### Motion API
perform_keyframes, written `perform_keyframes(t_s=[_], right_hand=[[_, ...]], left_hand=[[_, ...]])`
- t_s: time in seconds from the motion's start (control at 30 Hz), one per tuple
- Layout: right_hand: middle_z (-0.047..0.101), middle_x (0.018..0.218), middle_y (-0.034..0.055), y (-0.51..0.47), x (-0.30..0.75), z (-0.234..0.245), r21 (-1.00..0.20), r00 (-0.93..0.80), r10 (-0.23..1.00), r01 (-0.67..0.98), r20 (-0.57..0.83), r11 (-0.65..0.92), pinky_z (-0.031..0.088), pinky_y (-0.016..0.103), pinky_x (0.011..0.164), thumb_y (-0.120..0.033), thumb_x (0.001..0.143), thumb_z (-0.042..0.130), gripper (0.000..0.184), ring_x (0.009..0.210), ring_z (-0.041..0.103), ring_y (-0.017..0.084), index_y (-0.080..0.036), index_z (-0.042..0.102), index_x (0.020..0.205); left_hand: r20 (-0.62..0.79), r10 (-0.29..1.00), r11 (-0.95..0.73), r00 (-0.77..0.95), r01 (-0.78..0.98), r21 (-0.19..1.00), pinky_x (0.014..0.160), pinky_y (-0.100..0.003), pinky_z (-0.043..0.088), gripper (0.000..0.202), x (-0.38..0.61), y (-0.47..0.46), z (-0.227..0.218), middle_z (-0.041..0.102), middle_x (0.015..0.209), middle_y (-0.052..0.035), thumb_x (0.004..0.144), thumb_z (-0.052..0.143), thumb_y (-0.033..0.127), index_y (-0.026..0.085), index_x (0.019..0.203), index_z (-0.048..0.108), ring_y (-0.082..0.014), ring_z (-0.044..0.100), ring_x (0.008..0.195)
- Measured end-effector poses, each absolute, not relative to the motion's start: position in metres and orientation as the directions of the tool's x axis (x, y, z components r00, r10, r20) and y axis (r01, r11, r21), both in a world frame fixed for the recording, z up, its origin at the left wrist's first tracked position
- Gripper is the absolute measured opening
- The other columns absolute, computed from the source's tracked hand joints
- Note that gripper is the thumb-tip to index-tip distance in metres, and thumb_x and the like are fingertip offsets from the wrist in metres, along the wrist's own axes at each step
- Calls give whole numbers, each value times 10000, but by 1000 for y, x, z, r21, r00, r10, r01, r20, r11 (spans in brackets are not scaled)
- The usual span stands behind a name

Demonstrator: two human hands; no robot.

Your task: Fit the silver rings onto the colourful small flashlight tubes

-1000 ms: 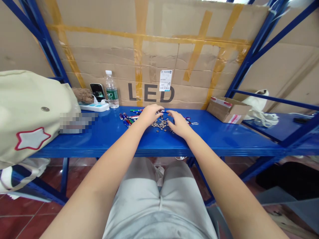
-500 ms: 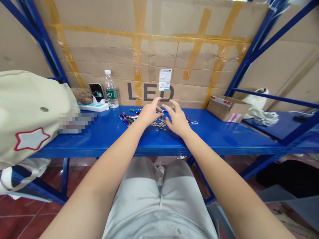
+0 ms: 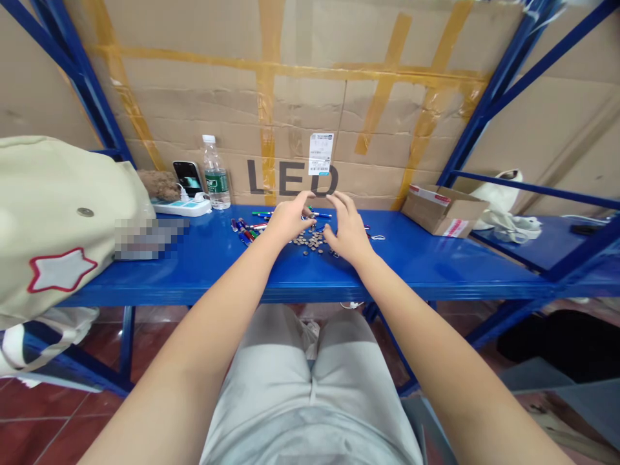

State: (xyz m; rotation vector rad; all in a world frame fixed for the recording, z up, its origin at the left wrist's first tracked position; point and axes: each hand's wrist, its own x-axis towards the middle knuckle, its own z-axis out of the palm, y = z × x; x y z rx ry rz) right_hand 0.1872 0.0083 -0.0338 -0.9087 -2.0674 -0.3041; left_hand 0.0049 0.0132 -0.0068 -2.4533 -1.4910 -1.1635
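Note:
A loose pile of small round metallic pieces point(image 3: 310, 241) lies on the blue table point(image 3: 232, 271), too small to identify. My left hand point(image 3: 289, 219) is over its left side, fingers curved and apart, holding nothing that I can see. Above the right side is my right hand point(image 3: 347, 227), its fingers spread and the thumb nearest the pieces. Several pens point(image 3: 245, 231) lie to the left of my left hand. One more blue pen point(image 3: 321, 215) shows behind the pile, between my hands. My hands partly cover the pieces and pens.
A bottle point(image 3: 216, 174), a phone point(image 3: 188, 179) and a power strip point(image 3: 181, 206) stand at the back left. The cream bag point(image 3: 72, 200) fills the left side. An opened carton point(image 3: 443, 210) sits at the right, and a white clip point(image 3: 378, 237) lies near my right hand.
My right hand has turned slightly, and its fingers have shifted right, uncovering more of the blue pen behind the pile. My left hand has barely moved.

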Motion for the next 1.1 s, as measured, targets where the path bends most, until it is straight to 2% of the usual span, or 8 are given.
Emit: perform_keyframes(t_s=[0.07, 0.2, 0.33, 0.53, 0.73, 0.83, 0.93, 1.1], right_hand=[[346, 1487, 162, 10, 187, -35, -110, -379, 498, 700, 780, 705, 401, 538, 994, -226, 810, 517, 460, 1306, 411, 343, -196, 515, 1269], [443, 1415, 155, 17, 186, -38, -170, -355, 558, 712, 750, 681, 395, 572, 976, -320, 788, 596, 135, 1288, 420, 355, -204, 598, 856], [458, 1429, 92, 28, 184, -36, -283, -329, 638, 691, 697, 665, 317, 622, 1020, -295, 736, 631, 137, 1340, 358, 355, -206, 563, 656], [346, 1524, 7, 38, 174, -32, -400, -325, 720, 658, 612, 638, 163, 659, 1090, -282, 672, 670, 65, 1427, 220, 360, -225, 646, 691], [426, 1466, 27, 36, 173, -33, -452, -297, 747, 645, 594, 616, 203, 639, 1091, -315, 686, 659, 89, 1398, 288, 339, -228, 643, 671], [362, 1510, 19, 36, 174, -34, -488, -285, 773, 640, 567, 594, 188, 651, 1094, -322, 679, 664, 105, 1428, 230, 345, -243, 670, 747], [405, 1481, 42, 35, 174, -33, -519, -257, 793, 639, 552, 568, 206, 633, 1097, -351, 690, 664, 124, 1413, 268, 335, -236, 653, 733], [405, 1486, 31, 35, 176, -31, -551, -262, 820, 632, 509, 545, 192, 591, 1128, -312, 704, 636, 86, 1422, 265, 315, -240, 676, 731]], left_hand=[[620, 738, -542, 266, 781, 311, 836, -303, 481, 554, 5, 13, -7, 736, 925, -20, 763, 713, 206, 217, 1266, 482, -209, 682, 926], [615, 734, -532, 288, 807, 257, 844, -308, 469, 547, 7, 11, -6, 737, 930, -19, 761, 723, 231, 219, 1256, 489, -213, 676, 930], [601, 744, -509, 291, 830, 229, 849, -317, 462, 550, 6, 10, -6, 734, 933, -20, 766, 726, 263, 216, 1260, 491, -220, 666, 944], [608, 736, -493, 299, 852, 177, 836, -313, 461, 491, 1, 16, -7, 719, 964, -40, 791, 685, 257, 210, 1251, 518, -225, 655, 943], [627, 739, -487, 248, 839, 242, 787, -293, 471, 445, -2, 22, -8, 708, 922, -35, 792, 677, 262, 211, 1217, 556, -205, 655, 881], [638, 728, -498, 250, 833, 241, 771, -293, 468, 300, -2, 22, -7, 713, 913, -39, 807, 653, 263, 203, 1100, 635, -205, 650, 876], [638, 725, -500, 260, 836, 227, 746, -293, 461, 158, -2, 22, -6, 723, 887, -41, 817, 640, 282, 196, 937, 697, -205, 647, 855], [606, 747, -492, 274, 841, 226, 736, -291, 457, 144, -2, 21, -6, 736, 867, -38, 806, 648, 280, 202, 902, 722, -204, 649, 845]])
